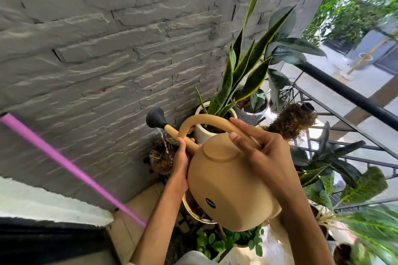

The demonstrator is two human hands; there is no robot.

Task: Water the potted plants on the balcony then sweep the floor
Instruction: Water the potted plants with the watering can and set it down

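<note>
Tan watering can point(232, 180) tilted beside white pot point(201, 133); handle gripped by right hand point(267, 152), spout pinched by left hand point(181, 157); water falling from black rose point(155, 117).

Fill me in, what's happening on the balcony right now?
A person is watering. The right hand grips the arched handle of a tan watering can, and the left hand holds its spout. The can is tipped, and water runs from the black rose into a low pot of dry roots by the stone wall. The snake plant stands just behind. A pink pole, perhaps the broom's, leans on the wall, untouched.
</note>
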